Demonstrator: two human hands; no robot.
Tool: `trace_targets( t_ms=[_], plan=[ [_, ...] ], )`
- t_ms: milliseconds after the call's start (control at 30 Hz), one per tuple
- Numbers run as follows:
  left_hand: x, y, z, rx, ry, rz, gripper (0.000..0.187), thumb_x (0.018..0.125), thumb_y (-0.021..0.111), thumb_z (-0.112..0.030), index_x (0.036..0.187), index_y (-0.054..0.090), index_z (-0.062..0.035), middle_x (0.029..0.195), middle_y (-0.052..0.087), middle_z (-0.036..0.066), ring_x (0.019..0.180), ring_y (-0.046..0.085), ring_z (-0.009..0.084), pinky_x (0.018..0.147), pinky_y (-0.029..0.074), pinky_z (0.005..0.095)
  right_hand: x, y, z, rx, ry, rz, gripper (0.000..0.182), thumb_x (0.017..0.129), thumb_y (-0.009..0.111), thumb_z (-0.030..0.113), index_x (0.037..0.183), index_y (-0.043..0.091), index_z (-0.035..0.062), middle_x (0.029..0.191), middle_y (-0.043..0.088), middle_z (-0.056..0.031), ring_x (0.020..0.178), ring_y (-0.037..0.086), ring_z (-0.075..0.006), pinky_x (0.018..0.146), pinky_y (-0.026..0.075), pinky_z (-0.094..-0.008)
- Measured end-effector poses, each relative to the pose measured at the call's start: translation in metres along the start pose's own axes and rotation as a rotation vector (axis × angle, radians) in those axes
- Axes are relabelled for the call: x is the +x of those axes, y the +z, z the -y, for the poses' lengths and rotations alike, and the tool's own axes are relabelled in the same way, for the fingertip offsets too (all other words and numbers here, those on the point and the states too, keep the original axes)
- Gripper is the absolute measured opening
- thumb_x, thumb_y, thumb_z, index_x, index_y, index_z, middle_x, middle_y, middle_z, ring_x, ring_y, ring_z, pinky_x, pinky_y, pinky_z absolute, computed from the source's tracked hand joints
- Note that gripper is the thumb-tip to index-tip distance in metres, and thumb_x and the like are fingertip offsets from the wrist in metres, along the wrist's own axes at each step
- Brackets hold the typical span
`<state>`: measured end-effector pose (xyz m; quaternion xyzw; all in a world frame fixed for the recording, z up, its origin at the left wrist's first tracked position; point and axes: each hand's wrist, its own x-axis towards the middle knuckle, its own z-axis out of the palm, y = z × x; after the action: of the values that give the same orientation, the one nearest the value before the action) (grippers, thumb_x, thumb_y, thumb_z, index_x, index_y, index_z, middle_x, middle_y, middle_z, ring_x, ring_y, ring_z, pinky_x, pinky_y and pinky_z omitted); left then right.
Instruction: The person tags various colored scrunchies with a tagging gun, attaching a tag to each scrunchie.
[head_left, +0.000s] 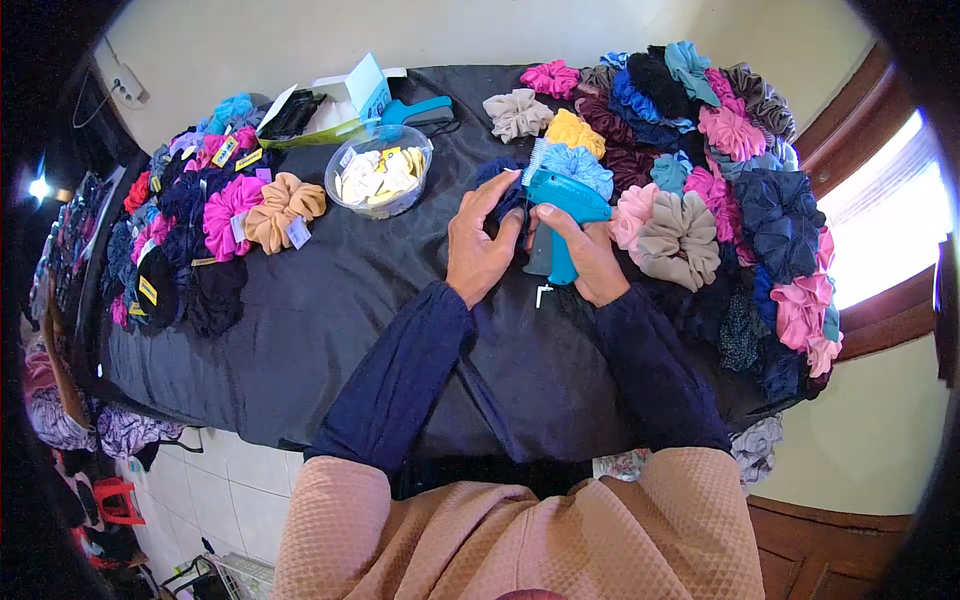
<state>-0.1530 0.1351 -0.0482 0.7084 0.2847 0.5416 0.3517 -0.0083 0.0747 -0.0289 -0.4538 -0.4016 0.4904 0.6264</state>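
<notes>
My right hand [588, 255] is wrapped round the handle of a teal tagging gun [566, 196], which has a strip of clear fasteners [538, 155] standing up from its top. Its nose points left, toward my left hand [481, 240]. Thumb and fingers of that hand close on a dark navy scrunchie [508, 180] right at the gun's tip, and part of the scrunchie is hidden behind them. Just beyond the gun lie a light blue scrunchie [577, 170] and a yellow one [575, 132]. A small white bent piece [541, 295] shows below the handle.
A clear tub [427, 180] of white and yellow tags stands left of centre on the black-covered table [330, 370]. Tagged scrunchies [233, 215] are heaped at the left, untagged-looking ones [680, 240] at the right. An opened box [310, 128] and another teal tagging gun [418, 110] lie behind.
</notes>
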Motion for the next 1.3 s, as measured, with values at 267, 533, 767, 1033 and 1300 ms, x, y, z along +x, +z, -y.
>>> trace_targets(
  t_ms=[267,533,767,1033,1300],
  plan=[
    [0.001,0.001,0.001,0.03,0.05,-0.028,0.044,0.083,0.062,-0.002,0.128,0.061,-0.0056,0.125,0.063,0.015,0.113,0.058,0.028,0.1,0.043,0.0353,0.0,0.005,0.0,0.021,-0.049,-0.04,0.023,0.091,0.069,0.023,0.104,0.062,0.0056,0.088,0.065,-0.003,0.073,0.063,-0.0134,0.066,0.051,-0.0285],
    [0.001,0.002,0.0,0.012,0.049,-0.002,0.044,0.083,0.063,-0.003,0.127,0.061,-0.0055,0.126,0.063,0.014,0.112,0.059,0.0275,0.098,0.044,0.035,0.002,-0.001,0.002,0.021,0.04,0.024,0.02,0.092,0.066,0.024,0.099,0.062,0.0053,0.079,0.065,-0.0039,0.067,0.063,-0.0141,0.062,0.05,-0.0288],
    [0.001,0.002,0.002,0.026,0.051,-0.011,0.043,0.083,0.063,-0.003,0.127,0.062,-0.0055,0.126,0.063,0.014,0.112,0.058,0.0275,0.099,0.043,0.035,0.001,-0.002,0.0,0.018,0.03,0.04,0.019,0.09,0.064,0.02,0.099,0.063,0.0038,0.081,0.065,-0.0057,0.069,0.064,-0.0155,0.064,0.051,-0.0303],
    [0.0,0.0,0.001,0.018,0.025,-0.043,0.043,0.083,0.063,-0.002,0.125,0.062,-0.0054,0.125,0.064,0.013,0.112,0.059,0.027,0.099,0.043,0.0352,0.0,-0.005,0.0,0.02,0.069,0.098,0.027,0.089,0.065,0.022,0.108,0.061,0.002,0.089,0.066,-0.0067,0.076,0.066,-0.0173,0.07,0.053,-0.0313],
    [0.001,0.002,0.003,0.018,0.065,-0.059,0.043,0.083,0.064,-0.002,0.125,0.063,-0.0055,0.125,0.064,0.012,0.111,0.059,0.0268,0.098,0.044,0.0348,0.003,-0.011,0.002,0.111,0.117,0.117,0.035,0.091,0.064,0.023,0.117,0.059,-0.0001,0.094,0.067,-0.009,0.08,0.067,-0.0177,0.073,0.056,-0.0324]
  ],
)
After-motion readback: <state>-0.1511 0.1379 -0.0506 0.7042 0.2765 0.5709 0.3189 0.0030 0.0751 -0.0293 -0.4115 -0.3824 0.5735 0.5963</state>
